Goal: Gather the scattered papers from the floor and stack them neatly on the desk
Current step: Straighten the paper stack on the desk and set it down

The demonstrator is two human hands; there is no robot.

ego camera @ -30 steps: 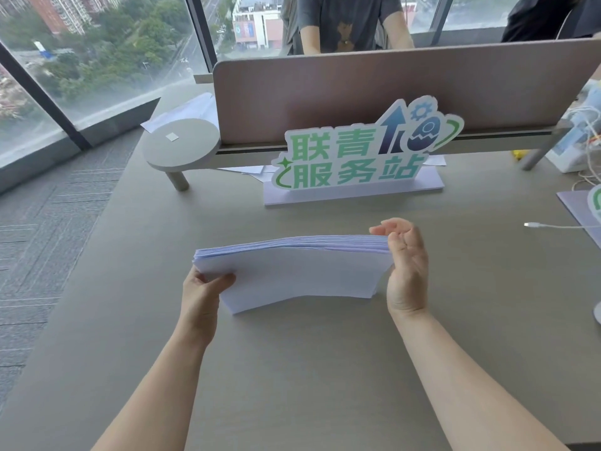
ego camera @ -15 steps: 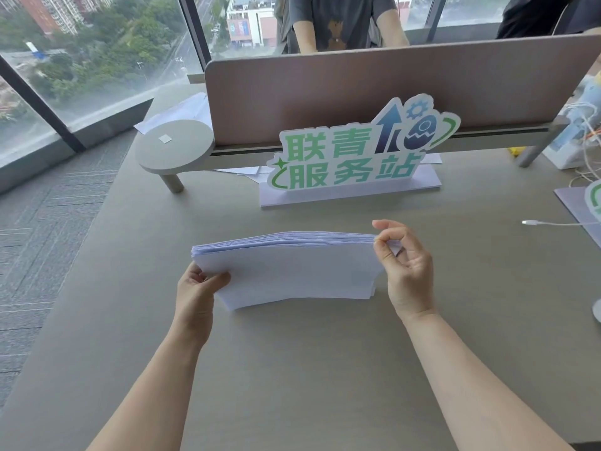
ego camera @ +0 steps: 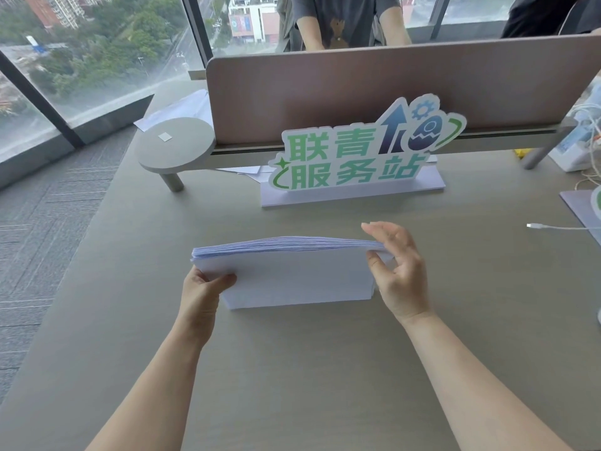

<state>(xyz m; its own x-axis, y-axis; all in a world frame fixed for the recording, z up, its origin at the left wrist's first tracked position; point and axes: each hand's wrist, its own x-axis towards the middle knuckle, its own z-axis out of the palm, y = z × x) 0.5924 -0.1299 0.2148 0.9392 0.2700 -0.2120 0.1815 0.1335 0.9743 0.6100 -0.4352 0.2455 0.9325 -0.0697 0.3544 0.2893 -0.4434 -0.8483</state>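
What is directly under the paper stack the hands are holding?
The paper stack stands on its long edge on the bare desk; nothing else shows beneath it. The left hand and right hand grip its ends. The desk right behind the sheets is hidden.

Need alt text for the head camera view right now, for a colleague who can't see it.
Two bare hands hold a stack of white papers standing on its long edge on a grey desk: the left hand grips the left end, the right hand pinches the upper right corner. A green-lettered sign stands behind, before a divider panel.
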